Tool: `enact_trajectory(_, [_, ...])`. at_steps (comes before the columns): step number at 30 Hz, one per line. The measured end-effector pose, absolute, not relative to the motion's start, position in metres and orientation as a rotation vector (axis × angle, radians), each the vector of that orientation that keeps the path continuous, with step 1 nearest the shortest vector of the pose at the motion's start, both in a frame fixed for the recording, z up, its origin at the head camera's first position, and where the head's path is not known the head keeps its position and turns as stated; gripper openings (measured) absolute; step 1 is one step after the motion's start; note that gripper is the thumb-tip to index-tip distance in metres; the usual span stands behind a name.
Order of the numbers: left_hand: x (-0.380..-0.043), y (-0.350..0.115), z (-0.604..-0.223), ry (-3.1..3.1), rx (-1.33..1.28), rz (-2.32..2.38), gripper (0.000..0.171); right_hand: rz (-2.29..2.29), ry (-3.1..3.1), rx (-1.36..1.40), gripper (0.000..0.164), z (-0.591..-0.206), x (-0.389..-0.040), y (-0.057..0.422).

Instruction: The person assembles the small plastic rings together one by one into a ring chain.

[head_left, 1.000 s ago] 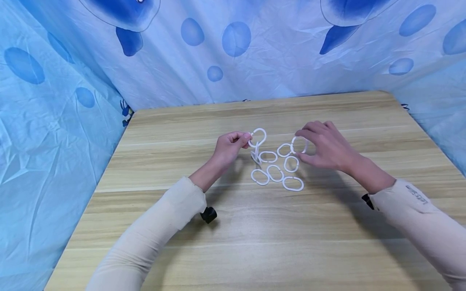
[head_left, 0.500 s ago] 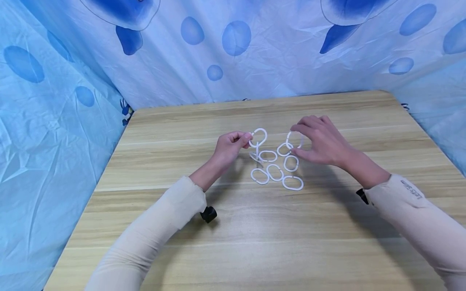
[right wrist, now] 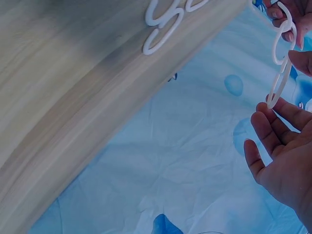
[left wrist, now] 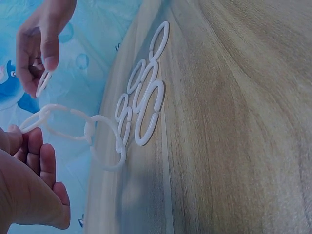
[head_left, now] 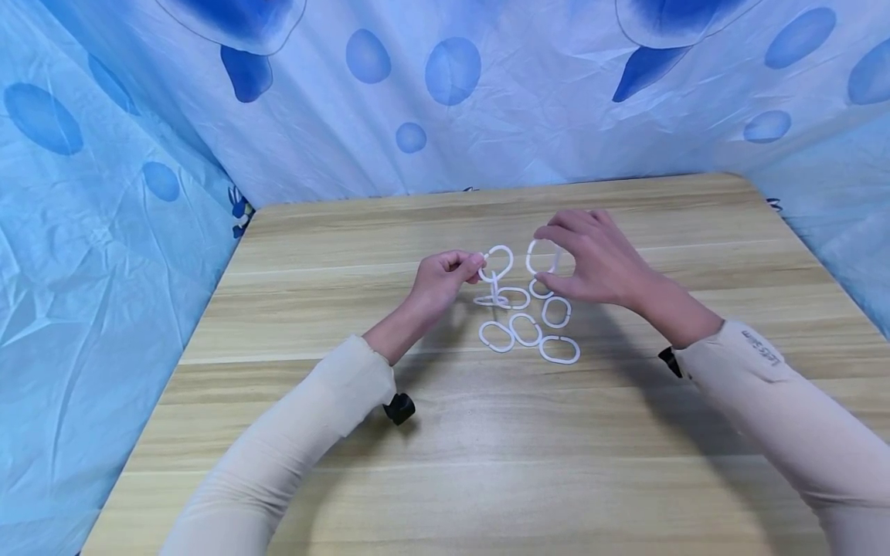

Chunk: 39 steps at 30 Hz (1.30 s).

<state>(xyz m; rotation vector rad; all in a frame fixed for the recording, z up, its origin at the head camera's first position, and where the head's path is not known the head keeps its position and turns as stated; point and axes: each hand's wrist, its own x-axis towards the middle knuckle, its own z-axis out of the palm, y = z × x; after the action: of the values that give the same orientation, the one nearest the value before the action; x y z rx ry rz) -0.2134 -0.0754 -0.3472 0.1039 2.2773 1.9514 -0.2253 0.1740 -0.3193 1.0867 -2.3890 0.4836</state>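
My left hand (head_left: 445,284) pinches a white plastic oval chain link (head_left: 512,261) between thumb and fingers. From it hang further joined links, and the left wrist view shows a middle link (left wrist: 73,111) and a lowest link (left wrist: 123,146) of this short chain. Just to the right, my right hand (head_left: 598,259) holds a single white link (head_left: 528,259) upright, thumb at its lower end and fingertips at its upper end. A narrow gap shows in this link's side. In the head view the two held links stand a short way apart, above the table.
Several loose white links lie in a cluster on the wooden table (head_left: 473,463) below the hands, one link (head_left: 559,363) nearest the front. A blue patterned curtain (head_left: 299,139) hangs behind the table's back edge. Small black devices (head_left: 399,408) sit at both wrists.
My right hand has moved left and slightly away with its link, closing on the left hand. The left hand stays nearly still while the lower part of its hanging chain swings a little.
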Motion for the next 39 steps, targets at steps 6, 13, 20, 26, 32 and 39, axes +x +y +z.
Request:
enact_trajectory(6, [-0.214, -0.075, -0.347, 2.281, 0.092, 1.953, 0.028, 0.506, -2.376, 1.104, 0.047, -0.316, -0.228, 0.166])
enact_trajectory(13, [-0.214, -0.074, -0.347, 2.251, 0.097, 1.970, 0.030, 0.512, -2.356, 1.129, 0.048, -0.313, -0.230, 0.156])
enact_trajectory(20, [-0.214, -0.076, -0.347, 2.277, 0.102, 1.942, 0.034, 0.528, -2.332, 1.160, 0.047, -0.311, -0.232, 0.148])
enact_trajectory(26, [-0.214, -0.076, -0.347, 2.274, 0.127, 1.955, 0.035, 0.523, -2.340, 1.179, 0.046, -0.311, -0.233, 0.142])
enact_trajectory(32, [-0.214, -0.075, -0.348, 2.278, 0.126, 1.961, 0.031, 0.487, -2.347, 1.206, 0.045, -0.310, -0.233, 0.137])
enact_trajectory(39, [-0.215, -0.075, -0.348, 2.242, 0.132, 1.996, 0.029, 0.448, -2.349, 1.240, 0.046, -0.309, -0.233, 0.128])
